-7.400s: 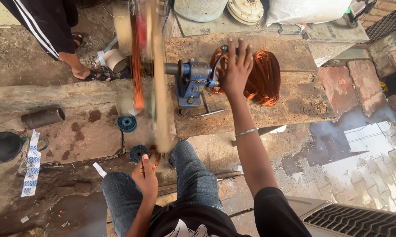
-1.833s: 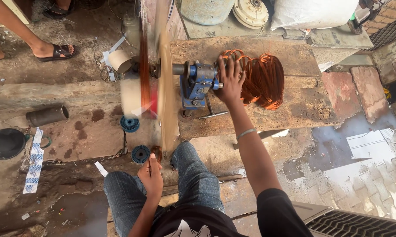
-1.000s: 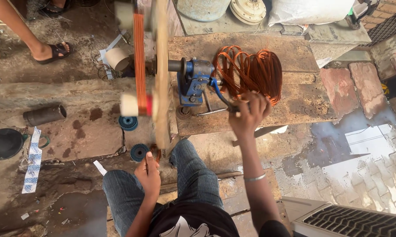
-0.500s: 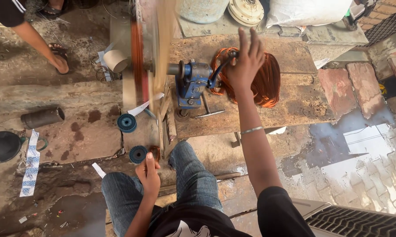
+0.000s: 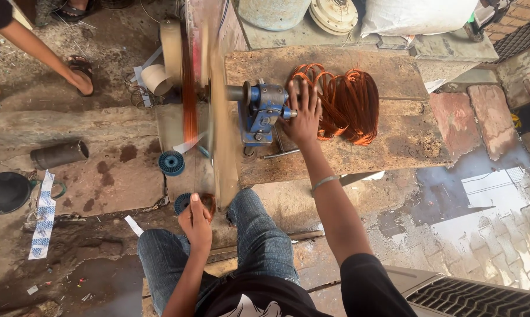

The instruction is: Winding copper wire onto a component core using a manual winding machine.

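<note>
Your right hand (image 5: 300,114) is closed on the crank of the blue winding machine (image 5: 263,111), whose shaft runs leftward to a blurred spinning wheel (image 5: 218,111). Just right of that hand, copper wire coils (image 5: 347,105) lie on the worn wooden bench (image 5: 394,141). Your left hand (image 5: 195,220) pinches wire near a small blue spool (image 5: 182,203), over a dirt floor.

A white, bulging woven sack (image 5: 417,14) lies at the top edge of the view, on the grey slab behind the wooden bench. A long white printed paper strip with blue markings (image 5: 42,214) lies flat on the dirt floor at the left, just beside a black round container (image 5: 5,192). No signs or screens are visible.
</note>
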